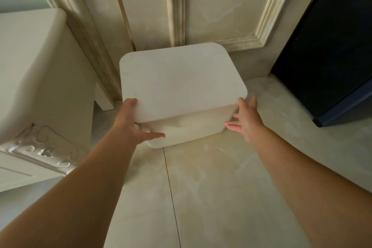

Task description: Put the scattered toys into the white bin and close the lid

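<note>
Item 1: white bin (191,127), lid (177,80) on. Left grip (138,123) clasps lid corner; right grip (246,121) spread, beside bin wall. Risk: 1-handed lift may skew lid, jamming it.

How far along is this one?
Done: no toys show on the floor; the lid sits on the white bin. In hand: the left hand holds the lid's near corner, the right hand is open by the bin's side. Left: perhaps pressing it home; seating unclear.
</note>
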`<state>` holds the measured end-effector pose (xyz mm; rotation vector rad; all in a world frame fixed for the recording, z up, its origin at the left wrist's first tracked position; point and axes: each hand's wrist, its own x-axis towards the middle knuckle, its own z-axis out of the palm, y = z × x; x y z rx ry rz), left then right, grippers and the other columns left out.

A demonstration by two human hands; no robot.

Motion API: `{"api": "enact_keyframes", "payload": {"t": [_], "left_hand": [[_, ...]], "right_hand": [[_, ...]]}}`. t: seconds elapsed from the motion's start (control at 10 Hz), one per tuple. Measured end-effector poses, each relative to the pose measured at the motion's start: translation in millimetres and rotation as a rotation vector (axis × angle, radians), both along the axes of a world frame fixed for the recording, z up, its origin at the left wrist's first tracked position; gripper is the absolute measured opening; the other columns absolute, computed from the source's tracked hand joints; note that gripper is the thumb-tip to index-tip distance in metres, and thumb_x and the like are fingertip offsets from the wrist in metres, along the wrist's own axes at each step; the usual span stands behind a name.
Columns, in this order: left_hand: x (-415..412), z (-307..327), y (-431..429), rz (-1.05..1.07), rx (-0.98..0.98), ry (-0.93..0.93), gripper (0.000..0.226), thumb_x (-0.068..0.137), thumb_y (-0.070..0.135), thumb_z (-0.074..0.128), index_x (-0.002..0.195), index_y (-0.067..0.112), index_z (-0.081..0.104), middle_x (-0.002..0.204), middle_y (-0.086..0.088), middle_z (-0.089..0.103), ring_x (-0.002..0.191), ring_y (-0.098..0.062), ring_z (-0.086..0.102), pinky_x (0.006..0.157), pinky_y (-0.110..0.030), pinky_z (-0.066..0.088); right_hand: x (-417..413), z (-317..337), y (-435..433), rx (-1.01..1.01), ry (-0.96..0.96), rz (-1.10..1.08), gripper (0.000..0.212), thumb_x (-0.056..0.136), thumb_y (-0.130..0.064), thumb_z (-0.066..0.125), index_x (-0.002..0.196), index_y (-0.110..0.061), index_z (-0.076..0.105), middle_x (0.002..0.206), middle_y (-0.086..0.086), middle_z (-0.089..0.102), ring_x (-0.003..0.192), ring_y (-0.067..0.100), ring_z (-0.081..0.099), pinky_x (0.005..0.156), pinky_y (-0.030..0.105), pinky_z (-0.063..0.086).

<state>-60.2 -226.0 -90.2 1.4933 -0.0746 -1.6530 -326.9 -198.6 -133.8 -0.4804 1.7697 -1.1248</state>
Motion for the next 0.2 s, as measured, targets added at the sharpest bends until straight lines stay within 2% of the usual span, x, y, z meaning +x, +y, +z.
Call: {"api": "enact_keyframes", "payload": {"t": [0.1,0.2], "left_hand": [[3.1,2.2,10.3,-0.003,-0.016,0.011,0.061,0.078,0.041,0.073,0.128,0.027,0.041,0.139,-0.006,0.036,0.132,-0.045,0.031,0.08,-0.078,0.04],[-5.5,6.4,45.5,-0.122,-0.042,0.0,0.094,0.069,0.055,0.078,0.146,0.033,0.029,0.158,-0.01,0.016,0.14,-0.047,0.023,0.088,-0.073,0.041]], "right_hand": [[-1.1,5.0,18.4,0.031,-0.071,0.003,0.063,0.099,-0.044,0.037,0.152,-0.039,0.003,0.143,0.021,0.044,0.088,0.039,0.068,0.084,0.044,0.054],[3.6,7.6,56.2,0.146,-0.079,0.036,0.055,0.102,-0.043,0.032,0.152,-0.025,0.018,0.139,0.025,0.048,0.105,0.042,0.062,0.091,0.048,0.049]]}}
